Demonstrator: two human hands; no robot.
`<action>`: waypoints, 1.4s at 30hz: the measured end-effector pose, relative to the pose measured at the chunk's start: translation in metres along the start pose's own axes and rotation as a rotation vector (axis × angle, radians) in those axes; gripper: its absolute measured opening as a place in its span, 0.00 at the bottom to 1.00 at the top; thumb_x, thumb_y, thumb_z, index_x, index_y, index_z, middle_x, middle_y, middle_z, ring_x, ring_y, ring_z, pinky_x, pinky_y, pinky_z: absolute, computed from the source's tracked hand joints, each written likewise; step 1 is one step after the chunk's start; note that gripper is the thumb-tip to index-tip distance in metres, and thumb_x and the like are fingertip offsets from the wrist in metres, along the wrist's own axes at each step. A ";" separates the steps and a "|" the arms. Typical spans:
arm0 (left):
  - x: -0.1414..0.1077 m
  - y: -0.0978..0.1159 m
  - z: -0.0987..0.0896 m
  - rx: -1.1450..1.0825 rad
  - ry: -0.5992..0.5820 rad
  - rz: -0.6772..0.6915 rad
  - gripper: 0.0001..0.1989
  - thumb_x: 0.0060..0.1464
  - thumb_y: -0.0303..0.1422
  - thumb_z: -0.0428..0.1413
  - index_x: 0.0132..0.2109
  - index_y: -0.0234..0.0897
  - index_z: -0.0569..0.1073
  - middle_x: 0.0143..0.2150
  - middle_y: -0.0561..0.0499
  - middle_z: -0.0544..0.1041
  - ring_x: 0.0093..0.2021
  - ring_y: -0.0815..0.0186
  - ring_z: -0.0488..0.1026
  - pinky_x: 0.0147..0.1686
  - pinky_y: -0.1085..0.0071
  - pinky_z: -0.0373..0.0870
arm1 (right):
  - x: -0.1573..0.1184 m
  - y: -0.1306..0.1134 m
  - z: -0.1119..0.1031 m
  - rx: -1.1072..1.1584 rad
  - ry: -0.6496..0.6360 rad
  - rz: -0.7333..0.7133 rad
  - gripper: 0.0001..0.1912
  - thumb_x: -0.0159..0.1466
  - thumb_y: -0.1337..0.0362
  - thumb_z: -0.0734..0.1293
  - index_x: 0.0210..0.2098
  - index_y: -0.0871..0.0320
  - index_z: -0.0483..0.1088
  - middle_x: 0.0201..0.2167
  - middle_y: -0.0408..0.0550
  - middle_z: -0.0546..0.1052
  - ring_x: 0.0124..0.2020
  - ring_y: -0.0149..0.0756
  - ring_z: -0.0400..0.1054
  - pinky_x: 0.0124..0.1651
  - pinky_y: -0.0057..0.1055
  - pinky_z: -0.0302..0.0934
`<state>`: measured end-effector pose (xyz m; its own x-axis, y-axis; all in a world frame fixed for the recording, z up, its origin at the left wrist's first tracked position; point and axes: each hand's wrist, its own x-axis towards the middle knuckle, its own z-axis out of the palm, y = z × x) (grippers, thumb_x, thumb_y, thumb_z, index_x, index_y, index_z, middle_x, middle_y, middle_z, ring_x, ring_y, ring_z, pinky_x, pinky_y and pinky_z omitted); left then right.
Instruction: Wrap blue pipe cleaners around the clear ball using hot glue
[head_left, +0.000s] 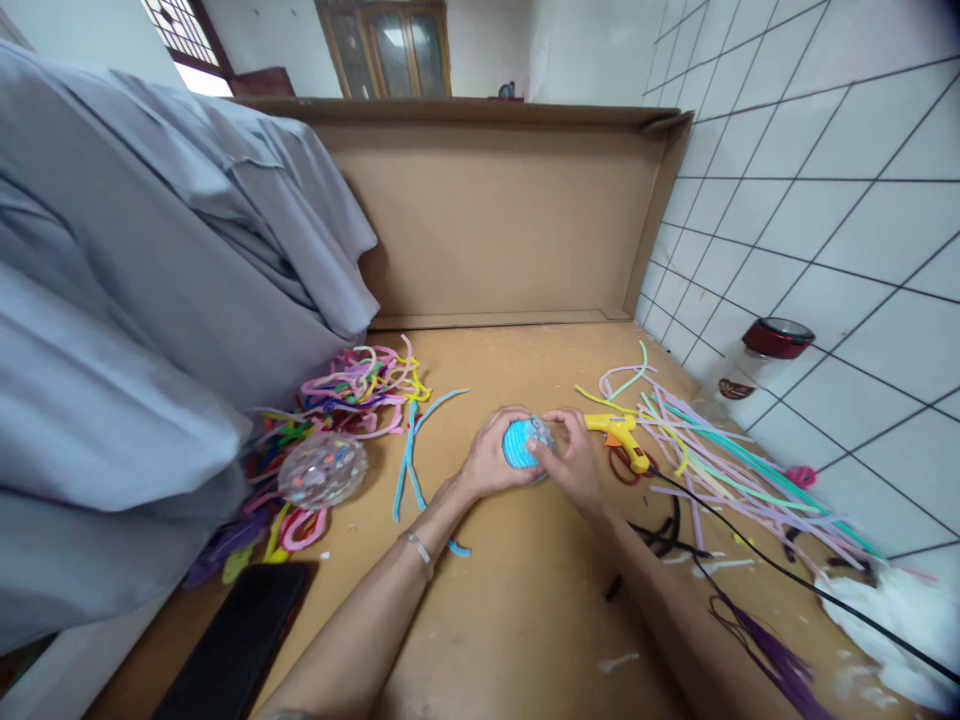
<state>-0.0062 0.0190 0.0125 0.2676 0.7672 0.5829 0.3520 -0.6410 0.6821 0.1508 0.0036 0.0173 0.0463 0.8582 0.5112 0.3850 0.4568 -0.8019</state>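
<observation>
A small round object (519, 444), wrapped in bright blue strands with a clear, shiny part on its right, is held between both hands above the table. My left hand (491, 455) curls around its left side and underside. On the right side, my right hand (571, 455) pinches it with thumb and fingers. Several blue pipe cleaners (409, 460) lie on the table left of my hands. A yellow glue gun (619, 430) rests just right of my right hand, over red-handled scissors (628, 468).
A colourful pile of pipe cleaners (360, 385), a clear faceted ball (322, 470) and a black phone (240, 635) are at left. Pastel pipe cleaners (739, 465), a jar (750, 370) and a black cord (787, 575) lie right. A cardboard panel (495, 220) stands behind.
</observation>
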 end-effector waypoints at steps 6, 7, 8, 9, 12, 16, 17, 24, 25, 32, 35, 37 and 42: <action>0.000 0.001 0.000 0.006 -0.001 -0.004 0.30 0.36 0.33 0.66 0.49 0.39 0.68 0.49 0.44 0.73 0.51 0.55 0.72 0.53 0.57 0.70 | 0.001 -0.009 -0.004 0.059 0.005 -0.061 0.06 0.60 0.61 0.66 0.35 0.55 0.71 0.35 0.46 0.73 0.40 0.36 0.68 0.46 0.35 0.63; 0.000 0.000 0.000 0.010 -0.001 0.007 0.30 0.36 0.34 0.66 0.49 0.38 0.68 0.49 0.44 0.73 0.51 0.55 0.73 0.53 0.57 0.70 | 0.001 -0.009 -0.004 0.068 0.000 -0.062 0.05 0.60 0.61 0.66 0.35 0.55 0.71 0.35 0.46 0.73 0.40 0.36 0.68 0.45 0.35 0.63; 0.000 0.000 0.001 0.015 -0.001 0.022 0.30 0.36 0.34 0.66 0.49 0.38 0.68 0.49 0.44 0.74 0.51 0.55 0.73 0.53 0.56 0.70 | 0.001 -0.009 -0.003 0.075 -0.001 -0.064 0.05 0.60 0.61 0.66 0.35 0.55 0.72 0.35 0.46 0.73 0.40 0.36 0.68 0.45 0.34 0.63; 0.000 0.000 0.001 0.018 -0.002 0.038 0.30 0.36 0.34 0.66 0.49 0.38 0.68 0.49 0.43 0.74 0.51 0.55 0.72 0.53 0.56 0.70 | 0.001 -0.009 -0.003 0.079 -0.001 -0.067 0.05 0.60 0.62 0.66 0.35 0.55 0.72 0.35 0.46 0.73 0.40 0.35 0.68 0.45 0.34 0.63; 0.000 -0.001 0.001 0.027 -0.007 0.064 0.30 0.36 0.34 0.66 0.49 0.38 0.68 0.48 0.44 0.74 0.51 0.55 0.72 0.53 0.56 0.70 | 0.000 -0.008 -0.002 0.084 -0.004 -0.070 0.05 0.61 0.62 0.66 0.34 0.55 0.73 0.35 0.46 0.73 0.39 0.34 0.68 0.44 0.33 0.64; 0.001 -0.001 0.001 0.026 -0.012 0.064 0.31 0.35 0.34 0.66 0.50 0.38 0.68 0.49 0.44 0.75 0.51 0.55 0.73 0.53 0.56 0.70 | -0.001 -0.007 -0.001 0.086 -0.010 -0.053 0.05 0.61 0.61 0.66 0.34 0.55 0.73 0.34 0.46 0.73 0.40 0.35 0.68 0.44 0.33 0.64; 0.001 -0.001 0.001 0.024 -0.013 0.061 0.31 0.35 0.34 0.67 0.49 0.39 0.68 0.49 0.44 0.75 0.51 0.55 0.73 0.53 0.55 0.70 | -0.001 -0.006 0.000 0.088 -0.010 -0.049 0.05 0.60 0.62 0.66 0.34 0.55 0.73 0.35 0.46 0.73 0.40 0.35 0.68 0.45 0.33 0.64; -0.001 -0.001 0.000 0.008 -0.038 0.021 0.32 0.36 0.34 0.67 0.51 0.39 0.67 0.51 0.44 0.74 0.53 0.55 0.72 0.54 0.55 0.69 | -0.001 -0.002 0.000 0.109 -0.031 -0.024 0.05 0.60 0.63 0.66 0.35 0.54 0.74 0.41 0.48 0.73 0.46 0.36 0.68 0.51 0.36 0.63; -0.002 -0.001 0.000 0.009 -0.041 0.009 0.33 0.36 0.34 0.67 0.52 0.39 0.66 0.51 0.44 0.73 0.52 0.55 0.72 0.54 0.56 0.70 | -0.001 -0.002 0.000 0.113 -0.031 -0.023 0.05 0.59 0.63 0.66 0.35 0.54 0.74 0.42 0.48 0.73 0.47 0.36 0.68 0.51 0.36 0.63; -0.002 0.001 -0.001 0.025 -0.054 -0.024 0.34 0.36 0.34 0.67 0.53 0.41 0.66 0.51 0.45 0.73 0.52 0.55 0.72 0.54 0.56 0.70 | -0.001 -0.004 0.001 0.134 -0.016 -0.005 0.05 0.58 0.63 0.66 0.33 0.54 0.74 0.40 0.47 0.72 0.45 0.37 0.68 0.50 0.35 0.63; -0.001 0.002 -0.001 0.023 -0.046 -0.025 0.33 0.36 0.34 0.67 0.52 0.40 0.67 0.50 0.45 0.74 0.51 0.55 0.73 0.53 0.56 0.70 | -0.001 -0.004 0.001 0.143 -0.017 -0.001 0.05 0.58 0.62 0.66 0.33 0.54 0.74 0.40 0.47 0.72 0.45 0.36 0.68 0.49 0.35 0.63; -0.001 0.004 -0.001 0.018 -0.042 -0.030 0.32 0.36 0.34 0.66 0.51 0.40 0.67 0.50 0.46 0.74 0.51 0.56 0.73 0.53 0.57 0.70 | -0.001 -0.004 0.001 0.149 -0.021 0.002 0.05 0.59 0.62 0.66 0.34 0.54 0.74 0.39 0.47 0.72 0.45 0.36 0.68 0.49 0.34 0.63; -0.001 0.005 0.000 -0.039 -0.027 -0.050 0.31 0.36 0.33 0.67 0.49 0.40 0.67 0.50 0.45 0.74 0.51 0.57 0.73 0.54 0.58 0.70 | -0.001 -0.004 0.001 0.149 -0.033 0.007 0.06 0.60 0.61 0.66 0.35 0.54 0.74 0.38 0.46 0.73 0.43 0.35 0.68 0.48 0.34 0.63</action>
<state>-0.0042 0.0146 0.0152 0.2750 0.7982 0.5359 0.3300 -0.6019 0.7272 0.1488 0.0012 0.0197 0.0175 0.8673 0.4974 0.2433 0.4788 -0.8435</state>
